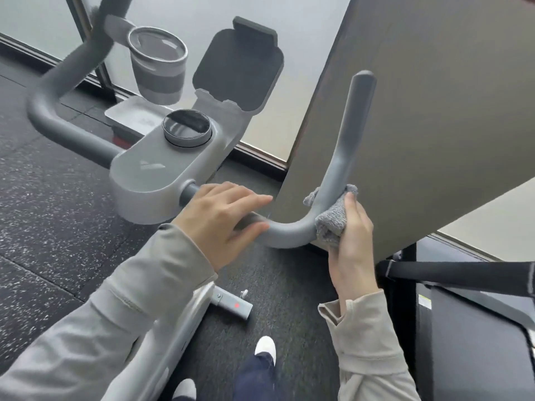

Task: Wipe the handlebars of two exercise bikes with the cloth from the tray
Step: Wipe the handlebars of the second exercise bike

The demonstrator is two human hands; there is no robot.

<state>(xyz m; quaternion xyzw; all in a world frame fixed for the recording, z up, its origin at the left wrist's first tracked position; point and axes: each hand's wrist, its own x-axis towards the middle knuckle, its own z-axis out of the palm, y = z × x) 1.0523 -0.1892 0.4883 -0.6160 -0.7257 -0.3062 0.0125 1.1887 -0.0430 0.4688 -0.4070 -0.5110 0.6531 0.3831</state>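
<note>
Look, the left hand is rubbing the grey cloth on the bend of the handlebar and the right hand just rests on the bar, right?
Not quite: the hands are swapped. In the head view the right hand presses the grey cloth on the bend of the handlebar, and the left hand just rests on the bar.

**Soft daylight, wide-angle warp, slight smear**

Evenly and brightly lit by diffuse daylight through the frosted window [289, 53] at the top. Almost no hard shadows; only faint shade under the console [162, 172] and along the grey handlebar [341, 157]. Mild glare on the round dial [186, 127] and the cup holder [157, 46] rim. Strong fisheye bending toward the edges, straight lines bowed and tilted. Slightly soft throughout, with motion smear at the upper left.
</note>
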